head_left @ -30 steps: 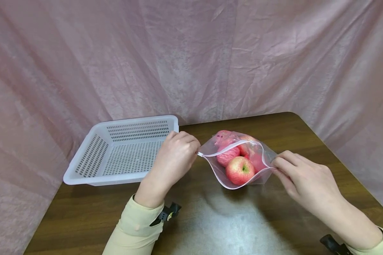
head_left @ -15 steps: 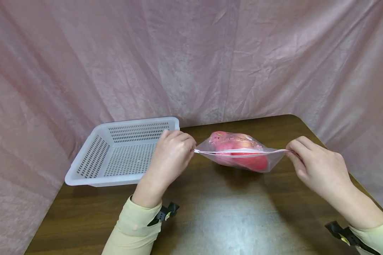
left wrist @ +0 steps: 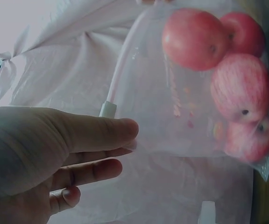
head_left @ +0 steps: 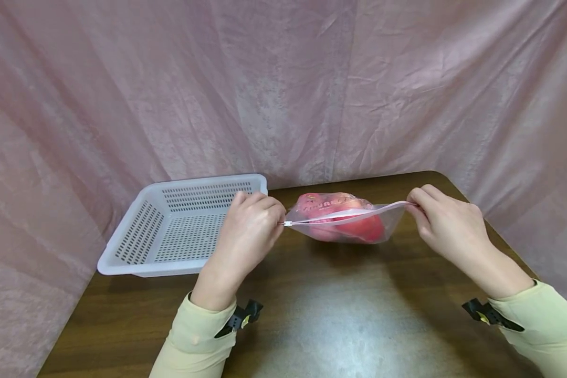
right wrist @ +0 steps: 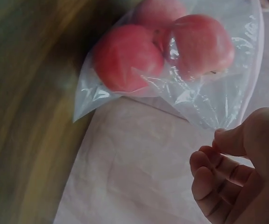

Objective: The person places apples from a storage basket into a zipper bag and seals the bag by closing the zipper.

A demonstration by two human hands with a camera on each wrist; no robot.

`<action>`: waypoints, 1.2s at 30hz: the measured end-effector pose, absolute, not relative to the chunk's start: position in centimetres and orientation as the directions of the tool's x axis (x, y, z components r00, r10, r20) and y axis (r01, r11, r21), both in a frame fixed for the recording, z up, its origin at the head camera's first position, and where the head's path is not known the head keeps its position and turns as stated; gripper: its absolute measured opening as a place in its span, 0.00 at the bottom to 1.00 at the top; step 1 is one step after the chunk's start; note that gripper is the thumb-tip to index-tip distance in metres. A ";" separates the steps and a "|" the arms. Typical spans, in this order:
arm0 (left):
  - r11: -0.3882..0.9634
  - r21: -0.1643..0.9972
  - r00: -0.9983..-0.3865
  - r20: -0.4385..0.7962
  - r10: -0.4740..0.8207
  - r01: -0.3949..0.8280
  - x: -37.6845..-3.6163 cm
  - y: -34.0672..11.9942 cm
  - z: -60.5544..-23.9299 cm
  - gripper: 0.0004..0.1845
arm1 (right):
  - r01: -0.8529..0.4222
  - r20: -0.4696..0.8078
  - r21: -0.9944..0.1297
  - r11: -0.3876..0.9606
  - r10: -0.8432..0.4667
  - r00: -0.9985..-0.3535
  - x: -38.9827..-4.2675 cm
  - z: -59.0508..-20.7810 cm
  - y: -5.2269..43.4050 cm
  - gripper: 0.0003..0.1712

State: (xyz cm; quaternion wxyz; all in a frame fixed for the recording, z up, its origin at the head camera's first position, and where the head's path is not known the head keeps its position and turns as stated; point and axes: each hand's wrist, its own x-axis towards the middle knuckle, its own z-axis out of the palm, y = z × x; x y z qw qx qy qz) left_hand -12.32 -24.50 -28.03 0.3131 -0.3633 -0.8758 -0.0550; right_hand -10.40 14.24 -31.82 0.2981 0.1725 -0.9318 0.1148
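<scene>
A clear zipper bag (head_left: 392, 218) with several red apples (head_left: 361, 228) inside is stretched between both hands, its mouth along the top. My left hand (head_left: 252, 226) pinches the left top corner, right beside the white slider (head_left: 288, 223). In the left wrist view, the thumb presses on the forefinger at the corner below the slider (left wrist: 108, 109), the other fingers loosely bent. My right hand (head_left: 446, 223) pinches the opposite top corner between thumb and forefinger, the bag's film (right wrist: 218, 112) gathering into that grip. The apples (right wrist: 127, 58) weigh in the bag's bottom, close over the table.
A white perforated plastic basket (head_left: 106, 262) stands at the table's left, partly behind my left hand. The brown wooden table (head_left: 340, 325) ends at a pink curtain (head_left: 283, 94) behind. Dark camera straps (head_left: 491, 315) circle both wrists.
The bag's mouth has gone from wide apart to a narrow slit as the hands pulled the corners outward. Then the right hand moved up and back left, bowing the zipper edge.
</scene>
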 end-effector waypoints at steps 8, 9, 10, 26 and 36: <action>0.730 -0.152 -0.527 0.597 0.605 0.667 -12.3 -24.2 -28.1 0.06 | -0.362 0.615 -0.158 0.919 -0.196 -0.764 -13.4 -31.3 14.1 0.07; 0.734 -0.151 -0.531 0.597 0.601 0.662 -12.3 -24.2 -28.2 0.05 | -0.356 0.618 -0.163 0.920 -0.185 -0.764 -13.6 -31.1 14.1 0.07; 0.739 -0.148 -0.536 0.597 0.597 0.658 -12.3 -24.2 -28.2 0.05 | -0.350 0.622 -0.171 0.921 -0.174 -0.764 -13.6 -30.9 14.1 0.07; 0.676 -0.144 -0.508 0.553 0.660 0.722 -12.2 -23.5 -28.3 0.08 | -0.370 0.638 -0.106 0.923 -0.223 -0.738 -8.6 -33.4 16.2 0.11; 0.571 -0.109 -0.487 0.409 0.772 0.814 -11.9 -23.2 -29.8 0.12 | -0.384 0.523 -0.098 0.918 -0.281 -0.805 -6.1 -35.8 16.8 0.13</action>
